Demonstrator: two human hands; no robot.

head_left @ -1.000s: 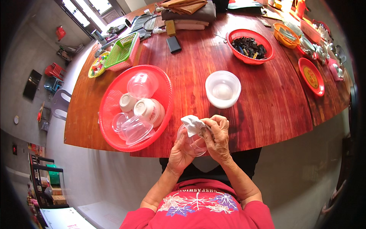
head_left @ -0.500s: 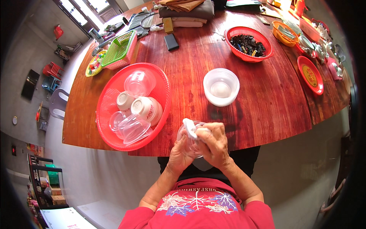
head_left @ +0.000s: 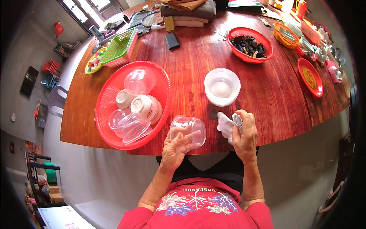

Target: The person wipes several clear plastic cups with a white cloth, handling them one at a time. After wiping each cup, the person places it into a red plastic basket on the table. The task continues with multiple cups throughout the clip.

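Note:
My left hand (head_left: 174, 149) grips a clear plastic bowl (head_left: 195, 131) near the table's front edge, its fingers showing through the see-through wall. In my right hand (head_left: 246, 136) is a crumpled white cloth (head_left: 226, 126), pinched between thumb and fingers and apart from the bowl. Just beyond the cloth stands a stack of clear plastic bowls (head_left: 222, 87). To the left, a large red plastic basket (head_left: 166, 87) holds several upturned white bowls (head_left: 142, 107) with red marks, along with clear plastic bowls (head_left: 134, 128).
A red basket of small dark pieces (head_left: 249, 45) sits at the far right, with a red plate (head_left: 310, 77) nearer the right edge. Green and pink baskets (head_left: 120, 47) stand far left. A dark phone-like block (head_left: 172, 41) and folded cloths (head_left: 188, 15) lie farther back.
My hands have moved apart. The right one has drawn the white cloth out of the clear bowl and off to the right, while the left keeps the bowl, now tilted.

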